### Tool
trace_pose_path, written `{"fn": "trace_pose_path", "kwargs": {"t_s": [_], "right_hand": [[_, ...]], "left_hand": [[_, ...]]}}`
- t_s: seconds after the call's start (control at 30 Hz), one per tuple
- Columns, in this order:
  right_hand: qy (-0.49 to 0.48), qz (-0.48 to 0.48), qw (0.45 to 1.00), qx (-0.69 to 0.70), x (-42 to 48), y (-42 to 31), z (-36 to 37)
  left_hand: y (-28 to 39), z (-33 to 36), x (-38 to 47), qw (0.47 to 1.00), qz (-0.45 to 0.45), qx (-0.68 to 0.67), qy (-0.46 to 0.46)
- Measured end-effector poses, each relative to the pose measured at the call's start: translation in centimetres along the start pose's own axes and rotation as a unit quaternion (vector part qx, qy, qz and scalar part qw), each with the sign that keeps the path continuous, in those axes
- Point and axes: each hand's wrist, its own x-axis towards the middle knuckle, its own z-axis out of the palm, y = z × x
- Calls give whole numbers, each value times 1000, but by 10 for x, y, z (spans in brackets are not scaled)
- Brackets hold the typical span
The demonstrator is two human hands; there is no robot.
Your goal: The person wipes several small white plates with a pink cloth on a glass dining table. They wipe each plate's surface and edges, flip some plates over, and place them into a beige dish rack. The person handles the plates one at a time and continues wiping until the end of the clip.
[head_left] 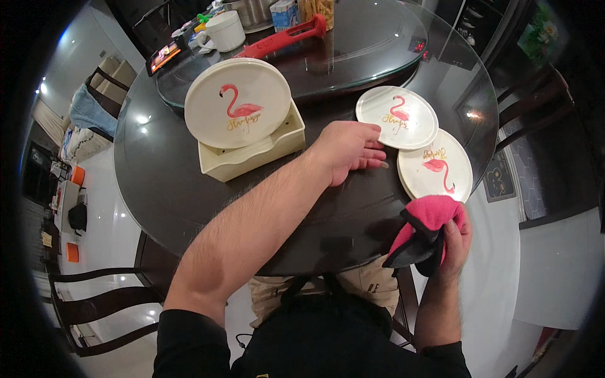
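Note:
My left hand point(352, 150) reaches across the table, its fingertips at the lower left rim of a white flamingo plate point(410, 123); whether they grip it is hard to tell. That plate overlaps a small stack of flamingo plates point(446, 172) at the right. My right hand point(457, 238) holds a pink and dark grey cloth point(427, 222) just below the stack. Left of my left hand, a cream holder point(255, 158) carries upright oval flamingo plates point(236, 106).
A glass turntable point(368, 47) tops the round dark table point(156, 198). On it are a white mug point(226, 32), a red handled tool point(283, 38), a steel pot point(250, 13) and a lit phone point(163, 57). Dark wooden chairs point(94, 302) stand around.

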Motion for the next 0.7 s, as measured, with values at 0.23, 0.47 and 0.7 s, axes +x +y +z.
{"fn": "trace_pose_path", "kwargs": {"t_s": [0.23, 0.47, 0.7], "right_hand": [[-5, -9, 1000, -1, 2, 3, 4], [84, 11, 996, 35, 3, 1, 15], [47, 58, 973, 217, 8, 0, -5]], "left_hand": [[-9, 6, 9, 996, 79, -24, 25], [-11, 13, -11, 975, 204, 48, 80], [-21, -27, -92, 964, 245, 57, 83]]}}
